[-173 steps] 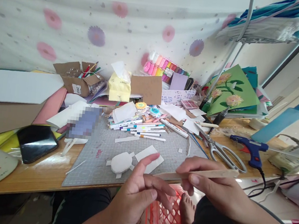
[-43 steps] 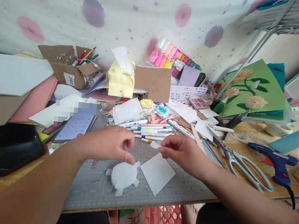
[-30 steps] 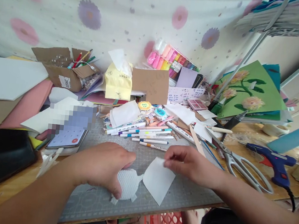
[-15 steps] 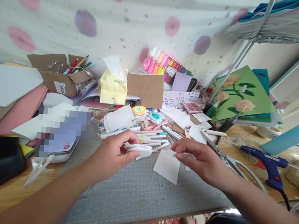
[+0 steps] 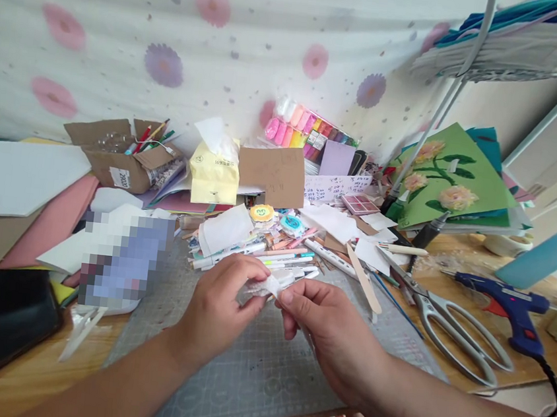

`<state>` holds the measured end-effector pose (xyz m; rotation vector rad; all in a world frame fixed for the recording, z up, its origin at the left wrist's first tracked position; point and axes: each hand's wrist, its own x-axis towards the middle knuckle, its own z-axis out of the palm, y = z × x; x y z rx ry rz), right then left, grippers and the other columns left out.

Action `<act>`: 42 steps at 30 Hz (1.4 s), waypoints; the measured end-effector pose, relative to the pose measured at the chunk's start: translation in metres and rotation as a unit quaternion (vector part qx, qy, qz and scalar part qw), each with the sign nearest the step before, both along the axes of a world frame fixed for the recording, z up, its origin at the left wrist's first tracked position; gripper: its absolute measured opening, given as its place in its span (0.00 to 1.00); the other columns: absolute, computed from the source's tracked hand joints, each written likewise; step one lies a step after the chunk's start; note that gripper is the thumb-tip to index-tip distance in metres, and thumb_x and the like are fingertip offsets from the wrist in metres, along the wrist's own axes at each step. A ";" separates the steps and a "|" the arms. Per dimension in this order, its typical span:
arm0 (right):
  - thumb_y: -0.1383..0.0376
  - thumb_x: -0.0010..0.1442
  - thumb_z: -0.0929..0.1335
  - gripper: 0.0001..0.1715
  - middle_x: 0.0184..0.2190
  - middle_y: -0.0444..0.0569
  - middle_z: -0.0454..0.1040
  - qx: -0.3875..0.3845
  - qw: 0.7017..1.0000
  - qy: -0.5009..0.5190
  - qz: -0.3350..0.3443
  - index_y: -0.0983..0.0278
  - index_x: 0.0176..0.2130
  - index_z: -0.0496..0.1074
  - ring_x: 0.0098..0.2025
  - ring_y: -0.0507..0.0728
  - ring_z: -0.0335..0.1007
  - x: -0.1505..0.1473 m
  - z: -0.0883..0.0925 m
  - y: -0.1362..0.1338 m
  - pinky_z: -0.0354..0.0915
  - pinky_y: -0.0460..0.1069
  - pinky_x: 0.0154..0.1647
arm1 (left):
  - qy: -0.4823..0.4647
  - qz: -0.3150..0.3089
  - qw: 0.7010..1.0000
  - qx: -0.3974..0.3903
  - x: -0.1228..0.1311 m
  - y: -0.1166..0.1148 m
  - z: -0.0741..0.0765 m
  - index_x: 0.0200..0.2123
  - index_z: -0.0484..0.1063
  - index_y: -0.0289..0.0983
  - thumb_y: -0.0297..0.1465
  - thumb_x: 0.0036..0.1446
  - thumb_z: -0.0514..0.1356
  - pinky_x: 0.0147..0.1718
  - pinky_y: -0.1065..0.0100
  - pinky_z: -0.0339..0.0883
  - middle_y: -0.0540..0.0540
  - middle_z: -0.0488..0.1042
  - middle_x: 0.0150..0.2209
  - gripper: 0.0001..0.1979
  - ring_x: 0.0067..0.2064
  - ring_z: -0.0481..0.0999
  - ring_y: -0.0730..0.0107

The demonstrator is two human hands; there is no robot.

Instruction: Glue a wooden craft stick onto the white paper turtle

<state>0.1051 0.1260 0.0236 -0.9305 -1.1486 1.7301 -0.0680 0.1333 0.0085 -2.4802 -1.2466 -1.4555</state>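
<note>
My left hand pinches a crumpled white tissue over the middle of the grey cutting mat. My right hand meets it there, thumb and forefinger closed on the tissue's right end. A pale edge shows below my right fingers, too hidden to name. Just beyond both hands lie several white markers. A wooden craft stick rests right of them, with large scissors farther right.
A blue glue gun with a cord lies at the right. Behind stand a yellow tissue pack, a cardboard box of pencils and a multicoloured clay set. A black object sits at the left edge.
My right hand has moved left to meet my left hand and now grips the tissue. The white paper square under it is out of sight. The craft stick now lies in plain view.
</note>
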 end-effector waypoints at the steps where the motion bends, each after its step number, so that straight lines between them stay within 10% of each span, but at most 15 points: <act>1: 0.57 0.52 0.72 0.16 0.16 0.41 0.66 -0.002 1.000 0.005 -0.004 0.64 0.21 0.69 0.22 0.50 0.58 -0.002 -0.002 0.000 0.54 0.47 0.29 | 0.007 -0.001 1.000 0.009 0.000 0.000 0.000 0.35 0.66 0.38 0.16 0.47 0.60 0.39 0.68 0.69 0.48 0.75 0.36 0.15 0.40 0.75 0.69; 12: 0.58 0.53 0.70 0.18 0.14 0.39 0.65 0.010 0.999 -0.043 -0.025 0.64 0.19 0.67 0.19 0.48 0.50 -0.007 0.001 0.001 0.50 0.47 0.26 | 0.079 -0.037 0.984 0.153 -0.004 0.003 -0.003 0.48 0.63 0.36 0.16 0.49 0.61 0.34 0.64 0.72 0.44 0.74 0.36 0.23 0.37 0.74 0.66; 26: 0.55 0.54 0.69 0.17 0.20 0.42 0.69 0.107 0.989 -0.099 0.030 0.63 0.23 0.70 0.24 0.52 0.61 0.001 -0.001 -0.004 0.59 0.46 0.29 | 0.099 -0.017 0.987 0.127 -0.003 -0.001 -0.002 0.42 0.66 0.39 0.18 0.53 0.58 0.38 0.69 0.72 0.43 0.75 0.40 0.15 0.41 0.77 0.67; 33: 0.63 0.60 0.65 0.10 0.36 0.48 0.78 0.377 0.824 -0.422 0.035 0.63 0.37 0.76 0.38 0.55 0.71 0.070 0.023 0.028 0.62 0.47 0.40 | 0.096 -0.023 0.987 0.130 -0.016 0.008 -0.006 0.45 0.65 0.39 0.18 0.54 0.58 0.43 0.70 0.71 0.44 0.74 0.44 0.17 0.45 0.76 0.67; 36: 0.64 0.58 0.65 0.10 0.34 0.47 0.78 0.305 0.731 -0.606 -0.076 0.61 0.34 0.77 0.36 0.57 0.71 0.135 0.026 0.050 0.61 0.49 0.37 | 0.107 -0.019 0.984 0.139 -0.019 0.008 -0.006 0.43 0.66 0.41 0.19 0.54 0.59 0.42 0.73 0.71 0.47 0.74 0.44 0.16 0.43 0.77 0.70; 42: 0.59 0.54 0.65 0.12 0.21 0.47 0.75 0.166 0.687 -0.675 -0.214 0.61 0.26 0.75 0.26 0.59 0.69 0.242 0.004 0.037 0.58 0.52 0.28 | 0.087 0.017 0.990 0.111 -0.022 0.006 -0.011 0.39 0.71 0.45 0.26 0.56 0.59 0.40 0.73 0.73 0.49 0.78 0.43 0.09 0.40 0.79 0.69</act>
